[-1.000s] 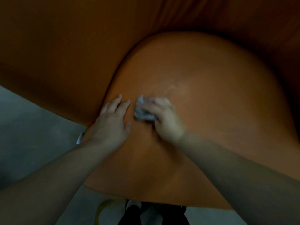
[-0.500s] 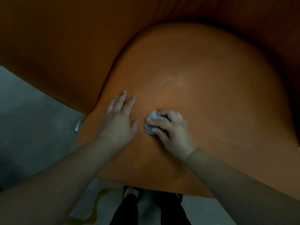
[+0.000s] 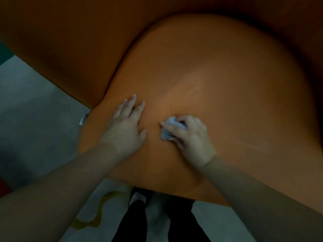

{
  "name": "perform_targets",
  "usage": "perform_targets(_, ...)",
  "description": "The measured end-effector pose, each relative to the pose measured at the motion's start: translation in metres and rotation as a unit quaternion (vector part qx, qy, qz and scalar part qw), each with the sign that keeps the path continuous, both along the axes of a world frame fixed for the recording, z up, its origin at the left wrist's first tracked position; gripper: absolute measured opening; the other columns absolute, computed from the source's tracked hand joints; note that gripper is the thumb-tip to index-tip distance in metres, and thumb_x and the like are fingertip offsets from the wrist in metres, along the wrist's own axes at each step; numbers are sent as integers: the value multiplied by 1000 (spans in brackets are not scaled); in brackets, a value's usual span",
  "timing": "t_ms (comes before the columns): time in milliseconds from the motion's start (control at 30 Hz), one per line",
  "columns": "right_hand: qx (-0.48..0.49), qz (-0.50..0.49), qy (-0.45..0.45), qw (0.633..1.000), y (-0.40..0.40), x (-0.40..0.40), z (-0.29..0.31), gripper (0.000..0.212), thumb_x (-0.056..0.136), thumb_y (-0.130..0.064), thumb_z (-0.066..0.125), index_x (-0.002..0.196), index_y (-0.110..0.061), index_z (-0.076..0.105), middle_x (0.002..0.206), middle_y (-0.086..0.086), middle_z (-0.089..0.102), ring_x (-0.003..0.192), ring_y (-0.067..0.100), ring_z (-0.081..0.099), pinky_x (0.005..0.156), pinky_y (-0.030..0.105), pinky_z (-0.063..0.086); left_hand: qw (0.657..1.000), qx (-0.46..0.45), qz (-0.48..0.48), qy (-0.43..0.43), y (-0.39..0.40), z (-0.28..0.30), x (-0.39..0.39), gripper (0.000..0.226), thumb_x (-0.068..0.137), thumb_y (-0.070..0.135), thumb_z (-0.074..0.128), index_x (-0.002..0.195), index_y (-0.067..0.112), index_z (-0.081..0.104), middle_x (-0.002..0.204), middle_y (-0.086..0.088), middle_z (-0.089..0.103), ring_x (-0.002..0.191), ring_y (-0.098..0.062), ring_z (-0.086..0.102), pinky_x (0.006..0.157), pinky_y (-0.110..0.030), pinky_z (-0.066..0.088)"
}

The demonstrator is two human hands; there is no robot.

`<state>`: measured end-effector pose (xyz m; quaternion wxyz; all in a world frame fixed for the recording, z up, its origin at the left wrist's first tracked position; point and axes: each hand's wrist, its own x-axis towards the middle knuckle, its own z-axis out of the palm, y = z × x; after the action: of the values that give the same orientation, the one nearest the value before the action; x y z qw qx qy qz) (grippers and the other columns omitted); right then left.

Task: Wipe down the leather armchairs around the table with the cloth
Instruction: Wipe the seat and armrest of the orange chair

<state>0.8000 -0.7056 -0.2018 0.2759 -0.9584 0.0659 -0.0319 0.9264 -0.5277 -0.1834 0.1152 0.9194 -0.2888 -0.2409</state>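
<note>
Now we see our right hand [image 3: 189,137] curled around a small crumpled grey cloth [image 3: 168,130], pinching it and pressing it onto the orange leather armchair [image 3: 227,81] seat cushion, near its front edge. Our left hand [image 3: 125,126] lies flat just beside it, fingers straight and slightly spread, palm down on the leather, holding nothing. A small white tag [image 3: 83,119] hangs at the cushion's left edge.
</note>
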Motion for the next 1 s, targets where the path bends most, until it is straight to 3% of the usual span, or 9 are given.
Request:
perform_targets(167,3,-188,7,982,-27,-22,5,40,83,-24,70,123,-25,63,106,16,54,96,36,52,82,51,46,999,32,8,9,-3,5,-20,87,86,49,60,153,30,8,160,7,-8,146,-17,-5,119,-42,12)
perform_targets(333,11,-79,-8,997,39,-10,2,37,84,-39,66,120,-31,64,99,10,54,89,29,52,74,41,45,999,37,19,-19,-13,2,-33,92,83,47,62,153,23,8,161,-1,-6,146,-23,-5,118,-49,14)
perform_targets(467,-34,-120,-32,992,17,-28,-8,37,85,-38,65,121,-30,65,97,15,57,85,33,55,73,41,46,998,33,-25,-38,-9,-1,-35,92,81,47,62,153,25,10,161,0,-4,146,-23,-4,117,-52,12)
perform_targets(567,-75,-266,-35,960,-25,-54,-12,37,85,-33,67,121,-26,65,100,20,56,89,37,54,75,44,46,993,33,-92,-60,-12,-3,-42,89,82,51,60,153,28,11,161,3,-7,146,-21,-6,116,-52,6)
perform_targets(667,-54,-442,-8,895,-38,-63,-14,35,87,-32,64,122,-29,63,106,17,50,96,35,48,82,46,44,993,38,-88,-64,-20,-6,-49,90,80,54,58,152,29,10,160,4,-8,146,-22,-8,115,-54,4)
perform_targets(733,-26,-488,3,873,-19,-51,-13,36,85,-29,66,122,-27,63,105,19,49,96,36,47,82,43,42,994,39,-78,-64,-25,-7,-51,90,80,55,57,152,28,11,160,4,-8,146,-23,-9,115,-55,3)
perform_targets(867,-8,-266,-8,964,44,-37,-8,43,84,-32,67,126,-28,60,101,17,53,88,34,50,75,41,43,994,44,-77,-66,-25,-7,-52,91,78,54,58,152,28,12,161,2,-7,146,-23,-8,115,-55,5)
perform_targets(933,-11,-173,-12,985,46,-38,-7,44,84,-34,67,127,-31,59,100,14,54,86,33,51,72,43,46,993,47,-86,-68,-25,-6,-51,92,77,53,59,152,28,12,161,1,-6,146,-24,-7,115,-56,7)
perform_targets(1000,-41,-158,-19,986,23,-45,-7,44,84,-34,68,127,-29,60,99,15,56,85,34,53,71,42,47,991,54,-103,-71,-24,-5,-50,94,77,56,60,152,28,11,161,2,-7,146,-22,-7,115,-55,8)
